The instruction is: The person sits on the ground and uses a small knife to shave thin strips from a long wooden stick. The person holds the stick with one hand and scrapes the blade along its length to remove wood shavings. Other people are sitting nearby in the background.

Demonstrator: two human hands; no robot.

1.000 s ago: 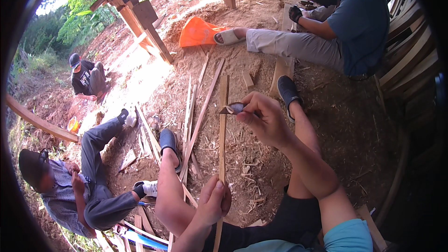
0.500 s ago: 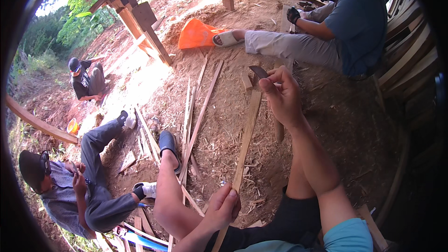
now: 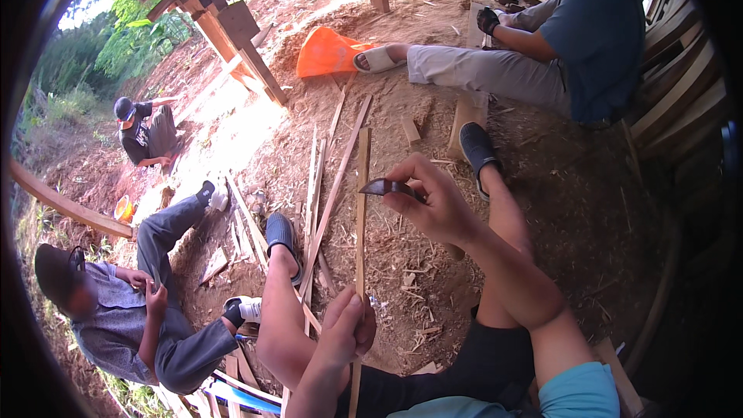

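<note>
Bare dirt yard littered with wood shavings (image 3: 402, 294) and loose slats (image 3: 329, 186); timber posts behind; other people seated around. A long thin wooden strip (image 3: 361, 209) is held upright-ish, running away over the ground; its near end is gripped closed by the left hand (image 3: 348, 333); a small dark curved blade (image 3: 387, 186) is pinched in the right hand (image 3: 437, 205), set against the strip's right edge near the far end. Step judged: shaving the strip; a steady draw along the edge is called for, the strip kept from twisting.
</note>
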